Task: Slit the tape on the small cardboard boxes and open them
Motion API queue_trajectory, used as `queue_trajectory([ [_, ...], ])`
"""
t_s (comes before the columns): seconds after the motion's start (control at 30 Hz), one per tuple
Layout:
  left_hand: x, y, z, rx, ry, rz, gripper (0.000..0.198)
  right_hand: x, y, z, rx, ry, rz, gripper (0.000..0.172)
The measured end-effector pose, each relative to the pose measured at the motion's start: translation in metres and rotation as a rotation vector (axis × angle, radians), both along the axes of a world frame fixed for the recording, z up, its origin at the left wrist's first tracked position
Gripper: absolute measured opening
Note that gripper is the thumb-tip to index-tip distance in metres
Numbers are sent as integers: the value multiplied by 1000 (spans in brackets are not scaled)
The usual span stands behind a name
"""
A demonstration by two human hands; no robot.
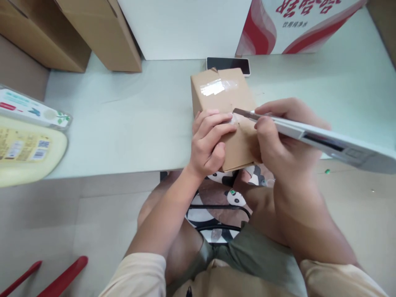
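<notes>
On the red-and-white carton (297, 29) at the far right, large red Chinese characters are seen upside down, and the smaller line 饮用纯净水 is read beside them. The labels on the yellow pack (27, 152) at the left are too small to be read. No print is found on the small cardboard box (222, 101).

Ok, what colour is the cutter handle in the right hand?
White cutter, dark slider slot; head view shows it best.
</notes>
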State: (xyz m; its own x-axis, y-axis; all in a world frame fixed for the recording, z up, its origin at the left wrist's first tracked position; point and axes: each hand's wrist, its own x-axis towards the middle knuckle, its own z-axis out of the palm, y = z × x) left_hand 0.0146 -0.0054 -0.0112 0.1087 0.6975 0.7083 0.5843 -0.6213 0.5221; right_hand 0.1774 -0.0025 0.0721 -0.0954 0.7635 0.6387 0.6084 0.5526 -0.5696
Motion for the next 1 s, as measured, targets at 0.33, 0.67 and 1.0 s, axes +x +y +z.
queue_trajectory([
  [0.33, 1, 1, -1, 15, -8, 15, 52, 5, -2, -5, -60, -23, -10, 12],
  [0.67, 2, 1, -3, -8, 21, 35, 50, 3, -5, 1, -85, 4, 45, 11],
  [1.0, 2, 0, -2, 3, -22, 17, 46, 14, -10, -1, -74, 369, -52, 8],
])
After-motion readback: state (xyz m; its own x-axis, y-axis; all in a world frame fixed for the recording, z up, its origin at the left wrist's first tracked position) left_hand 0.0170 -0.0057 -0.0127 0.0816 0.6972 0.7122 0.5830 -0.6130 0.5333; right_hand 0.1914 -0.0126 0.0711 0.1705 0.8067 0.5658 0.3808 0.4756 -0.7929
